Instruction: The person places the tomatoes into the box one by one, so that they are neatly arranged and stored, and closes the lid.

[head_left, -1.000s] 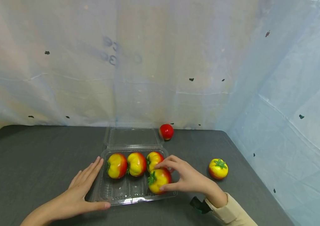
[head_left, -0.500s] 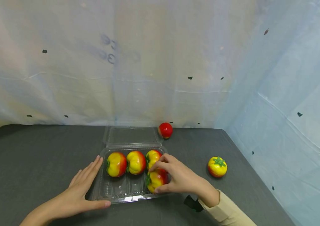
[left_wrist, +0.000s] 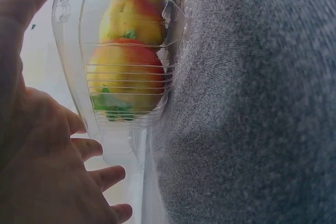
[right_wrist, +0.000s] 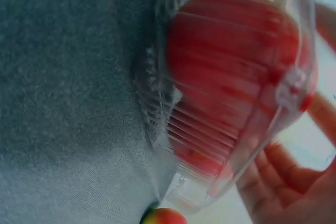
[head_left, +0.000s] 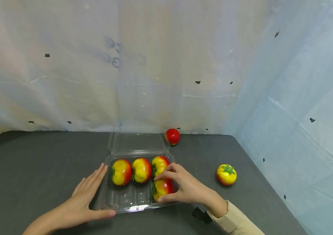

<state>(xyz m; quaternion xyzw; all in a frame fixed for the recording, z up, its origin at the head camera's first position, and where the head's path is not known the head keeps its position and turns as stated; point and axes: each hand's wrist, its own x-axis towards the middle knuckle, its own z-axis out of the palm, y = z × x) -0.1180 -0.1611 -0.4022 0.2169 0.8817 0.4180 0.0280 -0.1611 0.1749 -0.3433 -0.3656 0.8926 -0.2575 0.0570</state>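
Note:
A clear plastic clamshell container (head_left: pixel 125 197) lies with its lid (head_left: pixel 138 142) folded back. My right hand (head_left: pixel 185 187) pinches a glossy yellow-and-red tomato (head_left: pixel 161 190) between thumb and fingers, low in the front right of the container. In the right wrist view that tomato (right_wrist: pixel 226 45) shows red through the ribbed wall. Three similar tomatoes line the back row: left (head_left: pixel 121 172), middle (head_left: pixel 141 170), right (head_left: pixel 160 165). Beside the container's left wall, my left hand (head_left: pixel 81 202) has straight, spread fingers, its thumb at the front left corner.
Behind the container's right side, near the lid, sits a red round fruit (head_left: pixel 172 136). Another yellow-and-red tomato (head_left: pixel 226 174), green calyx upward, stands to the right on the dark grey table (head_left: pixel 51 156). Pale sheeting (head_left: pixel 160 65) hangs behind and at the right.
My right hand has moved slightly left and lowered the tomato into the container's front right, behind the front rim. The left hand stays at the container's left side.

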